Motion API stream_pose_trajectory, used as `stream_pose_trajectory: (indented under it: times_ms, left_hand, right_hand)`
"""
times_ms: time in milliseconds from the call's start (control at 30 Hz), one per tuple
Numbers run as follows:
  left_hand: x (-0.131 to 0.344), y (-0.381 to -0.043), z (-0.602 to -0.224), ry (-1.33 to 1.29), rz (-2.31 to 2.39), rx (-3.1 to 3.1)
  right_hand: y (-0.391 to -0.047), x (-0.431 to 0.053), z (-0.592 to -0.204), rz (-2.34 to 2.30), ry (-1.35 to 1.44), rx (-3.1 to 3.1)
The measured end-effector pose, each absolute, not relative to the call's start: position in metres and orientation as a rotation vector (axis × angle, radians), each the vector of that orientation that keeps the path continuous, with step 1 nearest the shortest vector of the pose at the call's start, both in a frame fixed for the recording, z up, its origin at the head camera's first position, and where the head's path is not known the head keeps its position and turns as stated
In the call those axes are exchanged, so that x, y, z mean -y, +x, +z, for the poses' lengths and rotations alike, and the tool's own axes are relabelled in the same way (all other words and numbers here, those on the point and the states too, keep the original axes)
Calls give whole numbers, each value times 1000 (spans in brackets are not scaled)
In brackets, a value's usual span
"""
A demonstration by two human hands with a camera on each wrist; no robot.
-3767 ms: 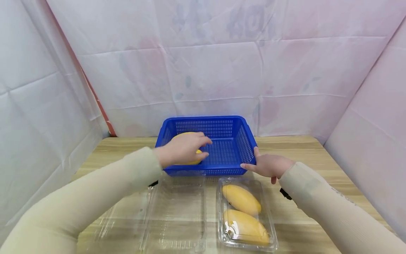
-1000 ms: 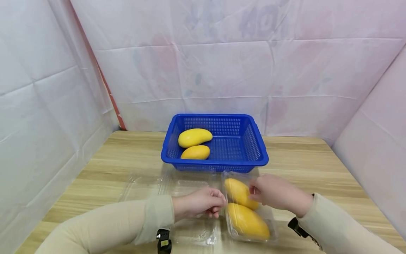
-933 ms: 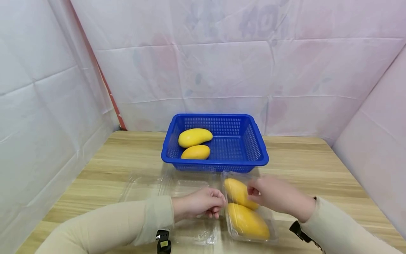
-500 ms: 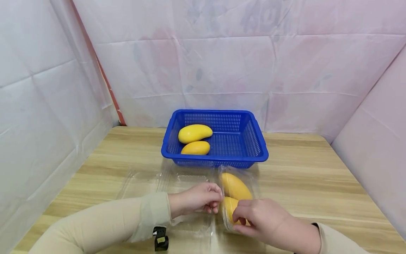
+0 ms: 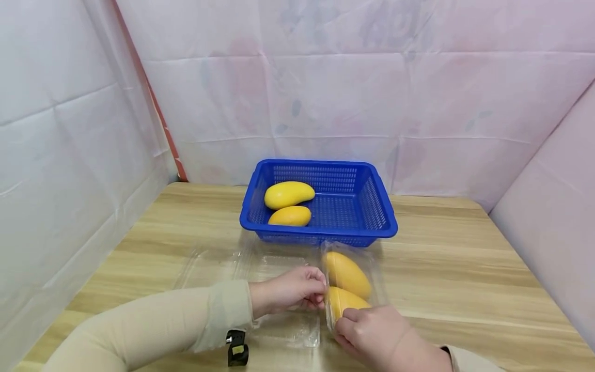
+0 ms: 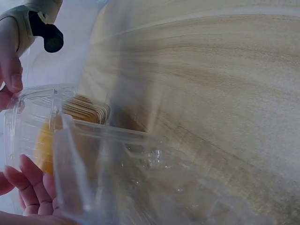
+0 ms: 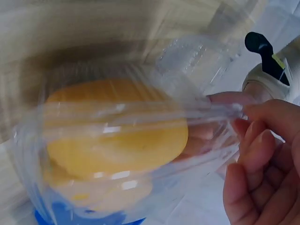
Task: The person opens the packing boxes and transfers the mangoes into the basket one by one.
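A clear plastic clamshell box (image 5: 377,281) with two yellow mangoes (image 5: 346,275) lies right of centre, slightly tilted. At its left edge my left hand (image 5: 295,290) holds the rim with bent fingers; in the left wrist view its fingertips (image 6: 29,169) meet the box wall. My right hand (image 5: 376,333) pinches the near edge, and the right wrist view has its thumb (image 7: 272,112) and index finger on the rim end. Under my left forearm an open clear clamshell (image 5: 297,330) lies spread on the table, partly hidden.
Behind the boxes stands a blue perforated basket (image 5: 388,225), with two more yellow mangoes (image 5: 289,195) in its left part. The wooden table (image 5: 446,258) is bounded by a cloth-covered wall (image 5: 334,93) at the back and sides.
My left hand went from the basket to the closed box's left edge. My right hand left the basket corner, came onto the lid, then slid to the near edge. The box has shifted slightly left.
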State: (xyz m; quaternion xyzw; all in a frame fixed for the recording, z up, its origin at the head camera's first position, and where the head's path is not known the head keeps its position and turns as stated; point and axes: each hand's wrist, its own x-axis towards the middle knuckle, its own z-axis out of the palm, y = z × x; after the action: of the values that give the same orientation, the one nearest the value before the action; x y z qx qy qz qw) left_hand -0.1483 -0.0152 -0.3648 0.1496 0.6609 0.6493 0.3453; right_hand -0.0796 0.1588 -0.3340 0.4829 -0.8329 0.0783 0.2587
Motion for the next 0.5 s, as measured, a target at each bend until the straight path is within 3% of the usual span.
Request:
stream_pose_trajectory:
  times_ms: [500]
  left_hand:
    - [26,-147,-365,435,1605,-1753]
  right_hand:
    - [-85,-150,-342,255,1233,2237]
